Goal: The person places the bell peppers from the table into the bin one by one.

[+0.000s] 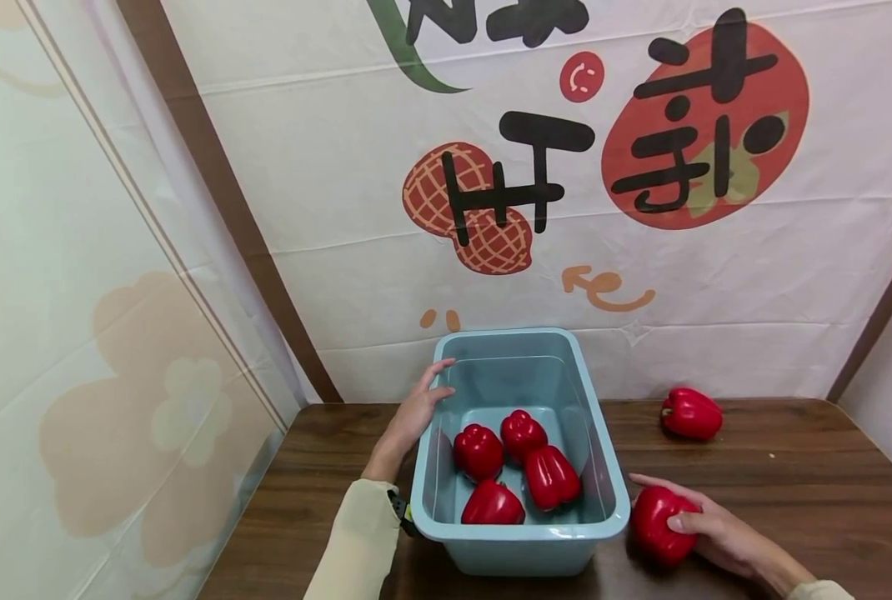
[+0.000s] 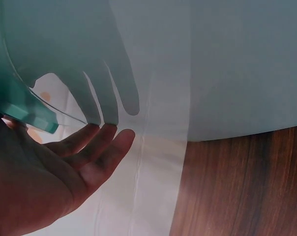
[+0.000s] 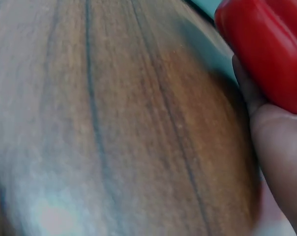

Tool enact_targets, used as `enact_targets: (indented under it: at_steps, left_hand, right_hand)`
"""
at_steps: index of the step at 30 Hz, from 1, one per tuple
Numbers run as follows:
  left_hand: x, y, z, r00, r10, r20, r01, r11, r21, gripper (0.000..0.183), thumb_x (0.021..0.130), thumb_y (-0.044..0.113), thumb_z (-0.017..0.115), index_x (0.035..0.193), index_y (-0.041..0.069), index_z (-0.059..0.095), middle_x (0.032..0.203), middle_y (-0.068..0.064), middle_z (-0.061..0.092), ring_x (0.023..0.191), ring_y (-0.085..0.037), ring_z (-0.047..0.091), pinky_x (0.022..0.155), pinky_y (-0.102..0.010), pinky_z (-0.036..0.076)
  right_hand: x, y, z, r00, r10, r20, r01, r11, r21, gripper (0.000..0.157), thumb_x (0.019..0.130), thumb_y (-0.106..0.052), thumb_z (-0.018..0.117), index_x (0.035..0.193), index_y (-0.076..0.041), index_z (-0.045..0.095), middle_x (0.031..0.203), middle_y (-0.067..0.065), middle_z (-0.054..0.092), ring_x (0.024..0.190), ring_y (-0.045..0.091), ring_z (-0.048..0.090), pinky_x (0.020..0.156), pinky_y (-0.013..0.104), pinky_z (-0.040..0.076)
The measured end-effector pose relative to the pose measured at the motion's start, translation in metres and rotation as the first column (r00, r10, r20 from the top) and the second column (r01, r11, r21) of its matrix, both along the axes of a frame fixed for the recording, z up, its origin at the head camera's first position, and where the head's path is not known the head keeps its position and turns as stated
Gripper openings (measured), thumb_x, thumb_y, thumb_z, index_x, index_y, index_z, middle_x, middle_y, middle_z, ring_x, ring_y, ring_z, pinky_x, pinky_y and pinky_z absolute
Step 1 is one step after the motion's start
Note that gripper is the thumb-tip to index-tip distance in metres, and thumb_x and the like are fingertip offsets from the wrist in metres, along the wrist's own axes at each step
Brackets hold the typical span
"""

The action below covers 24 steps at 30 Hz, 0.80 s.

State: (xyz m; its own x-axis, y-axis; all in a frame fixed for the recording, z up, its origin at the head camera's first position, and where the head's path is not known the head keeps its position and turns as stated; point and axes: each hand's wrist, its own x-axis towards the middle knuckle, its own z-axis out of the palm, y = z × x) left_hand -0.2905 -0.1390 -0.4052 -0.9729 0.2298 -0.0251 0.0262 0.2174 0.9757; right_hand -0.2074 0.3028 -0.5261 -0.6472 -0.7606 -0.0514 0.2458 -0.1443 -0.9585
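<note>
A light-blue plastic bin (image 1: 521, 533) stands on the table with several red bell peppers in it, one of them a bell pepper (image 1: 552, 477) on its side. My left hand (image 1: 410, 417) holds the bin's left rim, with two digits over the edge; in the left wrist view, other fingers of the left hand (image 2: 74, 167) touch the outer wall. To the right of the bin, my right hand (image 1: 724, 533) grips another red bell pepper (image 1: 656, 521), thumb across it. The right wrist view shows that pepper (image 3: 271, 49) only in part.
One more red bell pepper (image 1: 692, 414) lies at the back right of the brown wooden table (image 1: 776, 467). Behind the table hangs a white printed cloth (image 1: 341, 250), and a further cloth (image 1: 78, 333) borders the left side.
</note>
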Motion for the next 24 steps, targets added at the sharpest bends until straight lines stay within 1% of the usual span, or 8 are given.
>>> enact_targets:
  at_steps: [3, 6, 12, 17, 21, 24]
  left_hand:
    - [-0.001, -0.0003, -0.0016, 1.0, -0.002, -0.003, 0.002, 1.0, -0.004, 0.051, 0.102, 0.02, 0.038, 0.152, 0.026, 0.033, 0.161, -0.013, 0.02, 0.136, -0.04, 0.035, 0.107, -0.064, 0.034]
    - [-0.002, 0.0001, -0.0022, 1.0, 0.001, -0.003, -0.001, 1.0, -0.004, 0.051, 0.102, 0.021, 0.039, 0.152, 0.026, 0.034, 0.161, -0.013, 0.021, 0.136, -0.04, 0.035, 0.107, -0.064, 0.035]
    - [-0.0023, 0.0005, -0.0017, 1.0, -0.005, -0.002, 0.005, 1.0, 0.005, 0.05, 0.102, 0.021, 0.038, 0.152, 0.026, 0.033, 0.161, -0.013, 0.021, 0.135, -0.041, 0.036, 0.106, -0.064, 0.036]
    - [-0.001, 0.0008, -0.0006, 1.0, -0.001, -0.005, 0.001, 1.0, -0.001, 0.05, 0.102, 0.021, 0.038, 0.152, 0.026, 0.034, 0.161, -0.013, 0.02, 0.136, -0.041, 0.034, 0.107, -0.065, 0.034]
    - [-0.0011, 0.0011, -0.001, 1.0, 0.002, -0.006, -0.003, 1.0, -0.006, 0.051, 0.102, 0.021, 0.038, 0.152, 0.024, 0.034, 0.161, -0.014, 0.021, 0.136, -0.04, 0.034, 0.108, -0.064, 0.033]
    - [-0.0018, 0.0009, -0.0005, 1.0, 0.01, -0.012, -0.01, 1.0, -0.023, 0.051, 0.101, 0.022, 0.04, 0.152, 0.024, 0.035, 0.161, -0.012, 0.022, 0.136, -0.038, 0.035, 0.108, -0.062, 0.034]
  right_hand:
    - [0.0004, 0.0016, -0.0002, 0.998, -0.016, 0.058, 0.019, 0.999, -0.044, 0.048, 0.101, -0.016, 0.035, 0.144, -0.029, 0.049, 0.139, -0.002, 0.057, 0.126, 0.017, 0.053, 0.106, 0.04, 0.044]
    - [0.0003, 0.0032, -0.0013, 0.996, -0.023, 0.09, 0.03, 0.996, -0.084, 0.046, 0.102, -0.015, 0.034, 0.142, -0.027, 0.053, 0.139, -0.001, 0.058, 0.126, 0.017, 0.054, 0.107, 0.04, 0.044]
    - [0.0001, 0.0041, -0.0032, 0.995, -0.031, 0.092, 0.04, 0.995, -0.095, 0.046, 0.101, -0.014, 0.034, 0.142, -0.028, 0.053, 0.139, -0.002, 0.058, 0.125, 0.016, 0.054, 0.106, 0.04, 0.044]
    - [0.0004, 0.0029, -0.0041, 0.996, -0.043, 0.083, 0.05, 0.995, -0.087, 0.047, 0.102, -0.015, 0.035, 0.142, -0.031, 0.053, 0.138, -0.003, 0.059, 0.124, 0.015, 0.055, 0.106, 0.039, 0.044]
    - [0.0012, 0.0022, -0.0041, 0.995, -0.045, 0.084, 0.053, 0.994, -0.094, 0.046, 0.102, -0.015, 0.035, 0.142, -0.03, 0.053, 0.137, -0.002, 0.059, 0.124, 0.015, 0.055, 0.106, 0.038, 0.044]
    - [0.0013, 0.0006, -0.0041, 0.996, -0.041, 0.084, 0.049, 0.993, -0.106, 0.046, 0.102, -0.014, 0.035, 0.142, -0.029, 0.053, 0.136, -0.001, 0.06, 0.124, 0.015, 0.056, 0.106, 0.038, 0.044]
